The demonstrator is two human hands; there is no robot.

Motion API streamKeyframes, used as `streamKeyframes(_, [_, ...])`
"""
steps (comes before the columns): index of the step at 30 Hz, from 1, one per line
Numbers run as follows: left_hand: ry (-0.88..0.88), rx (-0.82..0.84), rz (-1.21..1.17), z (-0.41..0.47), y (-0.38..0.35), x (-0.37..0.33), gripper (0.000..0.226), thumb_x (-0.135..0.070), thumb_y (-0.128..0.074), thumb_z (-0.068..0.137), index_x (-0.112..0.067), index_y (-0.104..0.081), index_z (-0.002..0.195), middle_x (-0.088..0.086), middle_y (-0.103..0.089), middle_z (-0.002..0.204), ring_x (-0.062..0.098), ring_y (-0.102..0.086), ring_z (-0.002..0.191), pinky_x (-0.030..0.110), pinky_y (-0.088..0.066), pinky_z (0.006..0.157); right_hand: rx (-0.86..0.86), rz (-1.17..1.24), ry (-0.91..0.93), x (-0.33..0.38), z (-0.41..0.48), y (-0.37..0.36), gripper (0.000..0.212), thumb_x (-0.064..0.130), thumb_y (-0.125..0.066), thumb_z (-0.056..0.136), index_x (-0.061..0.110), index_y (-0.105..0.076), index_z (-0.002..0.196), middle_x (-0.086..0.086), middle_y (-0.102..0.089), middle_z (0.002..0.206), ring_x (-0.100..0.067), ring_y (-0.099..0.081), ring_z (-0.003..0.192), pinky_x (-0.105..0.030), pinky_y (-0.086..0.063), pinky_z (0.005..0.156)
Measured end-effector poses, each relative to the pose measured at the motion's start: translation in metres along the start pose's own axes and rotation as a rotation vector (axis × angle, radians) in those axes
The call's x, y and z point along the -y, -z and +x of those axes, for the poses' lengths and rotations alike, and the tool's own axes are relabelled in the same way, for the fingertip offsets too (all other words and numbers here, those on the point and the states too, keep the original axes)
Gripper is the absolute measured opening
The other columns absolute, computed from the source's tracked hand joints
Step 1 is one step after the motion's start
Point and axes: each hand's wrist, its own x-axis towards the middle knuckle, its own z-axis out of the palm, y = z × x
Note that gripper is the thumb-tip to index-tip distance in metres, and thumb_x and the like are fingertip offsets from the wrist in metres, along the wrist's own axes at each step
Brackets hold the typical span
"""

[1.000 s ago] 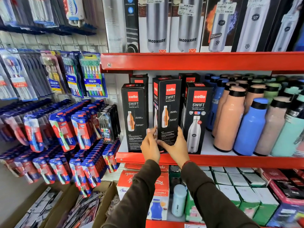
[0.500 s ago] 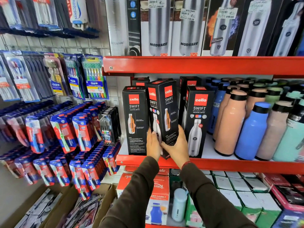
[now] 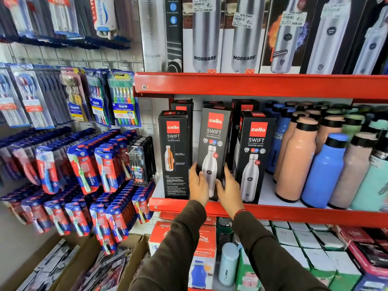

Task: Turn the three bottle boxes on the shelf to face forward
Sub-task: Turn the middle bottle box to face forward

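Three black Cello Swift bottle boxes stand in a row on the red shelf [image 3: 294,214]. The left box [image 3: 175,156] shows its side panel with an orange cutaway bottle and small text. The middle box [image 3: 213,143] shows its front with a silver bottle, tilted slightly. The right box [image 3: 253,158] also shows its silver-bottle front. My left hand [image 3: 198,184] holds the middle box's lower left edge, and my right hand [image 3: 230,191] holds its lower right edge. More black boxes stand behind the row.
Peach, blue and mint bottles [image 3: 323,169] crowd the shelf to the right. The upper red shelf [image 3: 252,85] carries Modware bottle boxes. Toothbrush packs [image 3: 123,99] hang on the left wall. Boxes and a pale bottle [image 3: 227,263] fill the shelf below.
The middle box has turned in both hands from its side panel, past a corner-on angle, to its silver-bottle front. The view has shifted slightly.
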Motion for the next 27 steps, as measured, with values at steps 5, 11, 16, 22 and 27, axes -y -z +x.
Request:
streamKeyframes(5, [0.024, -0.009, -0.016, -0.006, -0.001, 0.009, 0.048, -0.005, -0.035, 0.103, -0.005, -0.029, 0.151, 0.015, -0.034, 0.158, 0.025, -0.031, 0.148, 0.040, -0.022, 0.124, -0.027, 0.070, -0.017, -0.006, -0.003, -0.002, 0.059, 0.004, -0.052, 0.097, 0.015, -0.034, 0.152, -0.012, -0.049, 0.149, -0.021, -0.045, 0.140, -0.032, -0.034, 0.117])
streamKeyframes(11, [0.049, 0.008, -0.083, -0.012, 0.001, 0.013, 0.050, -0.022, -0.040, 0.105, -0.010, -0.028, 0.151, 0.006, -0.035, 0.155, 0.016, -0.032, 0.145, 0.028, -0.025, 0.118, -0.047, 0.096, -0.030, -0.011, -0.005, -0.004, 0.059, 0.001, -0.053, 0.095, 0.017, -0.038, 0.150, -0.012, -0.055, 0.144, -0.017, -0.051, 0.133, -0.032, -0.040, 0.113])
streamKeyframes(16, [0.116, 0.030, -0.163, -0.014, 0.004, 0.010, 0.053, -0.042, -0.031, 0.104, -0.016, -0.031, 0.150, 0.001, -0.037, 0.156, 0.008, -0.034, 0.139, 0.027, -0.024, 0.117, 0.024, 0.131, -0.101, -0.013, -0.007, -0.004, 0.065, 0.000, -0.043, 0.096, 0.024, -0.028, 0.154, -0.011, -0.053, 0.145, -0.013, -0.052, 0.129, -0.005, -0.033, 0.099])
streamKeyframes(22, [0.118, 0.086, -0.175, -0.023, 0.009, 0.007, 0.065, -0.058, -0.023, 0.100, -0.026, -0.024, 0.156, -0.005, -0.027, 0.164, 0.006, -0.022, 0.149, 0.033, -0.014, 0.125, 0.050, 0.254, -0.157, -0.008, -0.011, -0.004, 0.060, 0.009, -0.037, 0.099, 0.025, -0.022, 0.155, 0.011, -0.036, 0.148, 0.017, -0.048, 0.121, 0.004, -0.032, 0.091])
streamKeyframes(27, [0.093, 0.135, -0.136, -0.030, 0.017, 0.008, 0.067, -0.060, -0.020, 0.098, -0.028, -0.019, 0.157, -0.009, -0.021, 0.165, -0.003, -0.017, 0.142, 0.024, -0.013, 0.117, 0.060, 0.300, -0.154, -0.005, -0.019, -0.001, 0.060, 0.009, -0.036, 0.100, 0.028, -0.023, 0.155, 0.013, -0.034, 0.150, 0.006, -0.033, 0.132, -0.003, -0.024, 0.097])
